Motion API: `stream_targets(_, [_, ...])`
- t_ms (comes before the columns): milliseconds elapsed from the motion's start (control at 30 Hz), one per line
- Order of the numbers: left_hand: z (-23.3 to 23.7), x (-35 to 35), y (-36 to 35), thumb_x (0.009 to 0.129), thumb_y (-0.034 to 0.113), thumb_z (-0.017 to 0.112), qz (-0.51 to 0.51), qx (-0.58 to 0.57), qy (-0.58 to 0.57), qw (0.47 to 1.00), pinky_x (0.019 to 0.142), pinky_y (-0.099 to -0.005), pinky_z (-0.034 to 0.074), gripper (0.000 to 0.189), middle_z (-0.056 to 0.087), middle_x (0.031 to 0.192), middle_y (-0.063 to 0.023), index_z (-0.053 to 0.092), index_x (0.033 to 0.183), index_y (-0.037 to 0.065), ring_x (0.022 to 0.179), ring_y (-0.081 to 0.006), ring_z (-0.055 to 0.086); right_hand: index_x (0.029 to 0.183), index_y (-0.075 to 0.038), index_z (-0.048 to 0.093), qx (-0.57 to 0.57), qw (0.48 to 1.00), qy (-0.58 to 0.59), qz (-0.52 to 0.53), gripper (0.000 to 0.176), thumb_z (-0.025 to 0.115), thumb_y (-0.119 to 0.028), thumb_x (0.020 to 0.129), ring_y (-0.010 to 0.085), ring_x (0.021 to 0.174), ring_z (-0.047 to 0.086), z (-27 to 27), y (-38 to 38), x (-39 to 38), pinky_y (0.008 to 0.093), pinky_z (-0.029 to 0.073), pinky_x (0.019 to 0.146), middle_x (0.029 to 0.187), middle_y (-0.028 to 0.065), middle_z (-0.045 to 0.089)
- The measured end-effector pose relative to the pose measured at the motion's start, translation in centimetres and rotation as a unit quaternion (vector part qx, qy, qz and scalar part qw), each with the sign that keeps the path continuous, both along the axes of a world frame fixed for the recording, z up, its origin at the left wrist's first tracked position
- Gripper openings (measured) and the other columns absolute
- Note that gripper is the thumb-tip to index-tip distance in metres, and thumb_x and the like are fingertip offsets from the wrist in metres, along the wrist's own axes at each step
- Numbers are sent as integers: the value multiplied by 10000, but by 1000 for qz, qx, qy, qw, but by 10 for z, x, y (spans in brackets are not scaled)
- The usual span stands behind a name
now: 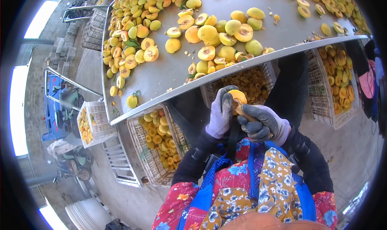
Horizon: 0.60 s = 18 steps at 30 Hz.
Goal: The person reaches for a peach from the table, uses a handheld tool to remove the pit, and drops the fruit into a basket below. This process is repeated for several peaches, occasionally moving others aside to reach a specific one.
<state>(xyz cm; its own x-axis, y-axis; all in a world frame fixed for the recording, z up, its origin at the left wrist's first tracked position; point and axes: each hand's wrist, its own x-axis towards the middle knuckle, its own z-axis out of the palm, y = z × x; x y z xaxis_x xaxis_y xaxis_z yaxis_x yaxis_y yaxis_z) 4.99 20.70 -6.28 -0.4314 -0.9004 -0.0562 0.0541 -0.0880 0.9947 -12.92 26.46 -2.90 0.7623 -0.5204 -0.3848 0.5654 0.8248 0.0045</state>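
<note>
The one view looks from the wearer's head, forward and steeply down, through a very wide lens that bends the edges and leaves dark corners. The chest [238, 181] is nearest, very close below the camera; the gloved hands [242, 119] come a little farther out, near the middle. The table [161, 76] spans the far side, its edge slanting. Floor [121, 205] and scooter [74, 163] show well off to the left.
</note>
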Motion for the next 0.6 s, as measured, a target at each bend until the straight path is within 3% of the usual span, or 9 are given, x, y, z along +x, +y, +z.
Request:
stream_targets(200, [3, -6, -5, 1067, 290, 436, 42, 71, 43, 996, 853, -283, 502, 351, 660, 1035, -88, 581, 1191, -4, 939, -147, 625, 934, -76, 556, -198, 933, 300, -1, 315, 536, -376, 1025, 43, 480, 396, 14, -1, 6, 191, 297, 413, 622, -34, 427])
stream_targets(267, [5, 2, -5, 1065, 251, 433, 81, 92, 41, 992, 854, -294, 503, 327, 662, 1036, -93, 595, 1172, -13, 940, -163, 628, 902, -78, 551, -171, 944, 278, -57, 371, 561, -436, 1000, 50, 442, 359, 23, 6, 5, 211, 271, 382, 587, -36, 403])
stream_targets(300, [9, 18, -6, 1050, 208, 446, 100, -27, -73, 992, 861, -312, 504, 296, 664, 1038, -94, 600, 1169, -14, 938, -180, 630, 887, -80, 549, -157, 948, 265, -84, 400, 574, -465, 987, 54, 424, 340, 27, 6, 4, 220, 258, 366, 569, -37, 391])
stream_targets(367, [44, 52, -1, 1019, 194, 479, 147, -61, -251, 955, 881, -351, 504, 277, 670, 1062, -189, 607, 1164, -5, 995, -251, 656, 908, -70, 562, -132, 945, 292, -71, 364, 569, -422, 1000, 44, 428, 355, 20, 7, -10, 206, 273, 369, 577, -41, 409])
stream_targets(400, [55, 73, -1, 1015, 264, 517, 154, -85, -399, 900, 903, -396, 507, 333, 656, 1108, -217, 587, 1203, -1, 1048, -301, 657, 912, -69, 565, -115, 941, 309, -74, 355, 567, -412, 1004, 39, 430, 357, 8, 9, -15, 202, 277, 371, 579, -43, 414])
stream_targets(433, [62, 92, 0, 1005, 345, 546, 158, -140, -569, 794, 929, -449, 496, 423, 614, 1204, -227, 555, 1264, 11, 1138, -362, 607, 917, -68, 568, -97, 937, 326, -77, 346, 565, -402, 1007, 35, 431, 360, 0, 10, -20, 197, 281, 372, 582, -46, 419])
stream_targets(467, [51, 114, -4, 986, 406, 563, 183, -188, -639, 723, 943, -494, 477, 494, 563, 1268, -241, 535, 1291, 18, 1184, -417, 552, 928, -64, 575, -79, 940, 326, -68, 325, 559, -377, 1014, 25, 436, 367, -2, 8, -24, 189, 288, 372, 586, -53, 429])
stream_targets(567, [70, 95, -50, 958, 436, 584, 214, -241, -642, 696, 960, -517, 442, 539, 536, 1277, -265, 555, 1261, -10, 1183, -439, 513, 931, -66, 574, -133, 926, 350, -47, 335, 554, -390, 1015, 28, 454, 392, -15, 2, -21, 190, 305, 397, 604, -47, 450])
stream_targets(600, [67, 81, -74, 948, 438, 595, 195, -228, -607, 736, 981, -516, 423, 541, 531, 1290, -265, 568, 1248, -12, 1194, -440, 504, 930, -70, 574, -143, 925, 350, -43, 333, 552, -391, 1016, 31, 461, 401, -14, 1, -19, 191, 310, 407, 611, -45, 458])
